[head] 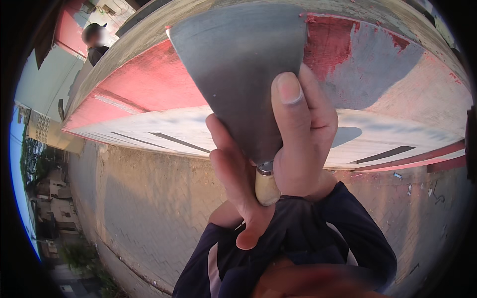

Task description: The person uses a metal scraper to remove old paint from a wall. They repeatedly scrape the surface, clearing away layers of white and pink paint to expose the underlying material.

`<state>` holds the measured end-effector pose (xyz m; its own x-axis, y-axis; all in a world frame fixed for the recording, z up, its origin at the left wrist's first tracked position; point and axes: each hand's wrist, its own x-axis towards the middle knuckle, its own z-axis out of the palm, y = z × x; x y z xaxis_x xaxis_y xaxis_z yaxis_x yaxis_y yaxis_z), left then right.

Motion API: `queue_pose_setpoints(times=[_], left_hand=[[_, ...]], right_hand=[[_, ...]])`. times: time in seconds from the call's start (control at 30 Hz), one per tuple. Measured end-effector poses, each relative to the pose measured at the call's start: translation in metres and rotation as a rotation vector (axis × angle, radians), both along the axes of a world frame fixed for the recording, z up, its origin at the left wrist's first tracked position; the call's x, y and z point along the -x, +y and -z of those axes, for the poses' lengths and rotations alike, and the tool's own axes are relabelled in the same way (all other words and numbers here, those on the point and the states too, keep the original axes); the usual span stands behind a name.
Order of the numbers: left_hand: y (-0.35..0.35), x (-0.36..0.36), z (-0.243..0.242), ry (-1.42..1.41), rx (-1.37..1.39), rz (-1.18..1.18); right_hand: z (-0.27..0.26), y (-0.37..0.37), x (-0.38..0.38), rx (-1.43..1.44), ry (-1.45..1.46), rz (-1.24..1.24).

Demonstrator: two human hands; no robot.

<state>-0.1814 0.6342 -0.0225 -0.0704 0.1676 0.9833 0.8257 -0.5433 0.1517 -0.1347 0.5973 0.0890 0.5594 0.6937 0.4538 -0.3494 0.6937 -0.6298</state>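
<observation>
A wide metal scraper (pixel 238 70) with a short wooden handle stands upright in front of me, its broad blade edge at the top. My right hand (pixel 307 138) grips the blade's lower right side, thumb flat on the front face and fingers bent behind. My left hand (pixel 234 178) lies along the lower left edge and handle, fingers partly behind the blade, thumb sticking out below. Red flecks cling to the blade's top corners. Behind it is a painted wall (pixel 145 83) in red, pink and white, with a ragged grey patch (pixel 376 63) right of the blade.
The wall's rough concrete top (pixel 123 48) curves across the upper view. A person in a dark cap (pixel 95 41) is beyond it at upper left. Paved ground (pixel 149 201) lies below, with bits of litter (pixel 398 175) at right. Dark slots (pixel 385 154) mark the white lower wall.
</observation>
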Motion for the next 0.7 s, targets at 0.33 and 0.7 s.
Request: queue_pose_setpoints(times=[0.33,0.7], left_hand=[[-0.032,-0.022,-0.007,-0.014,-0.047,-0.098],[-0.030,-0.028,-0.009,0.000,-0.122,-0.318]], right_hand=[[0.013,-0.038,-0.018,-0.026,-0.012,-0.017],[0.019,-0.042,-0.015,0.003,0.019,0.011]])
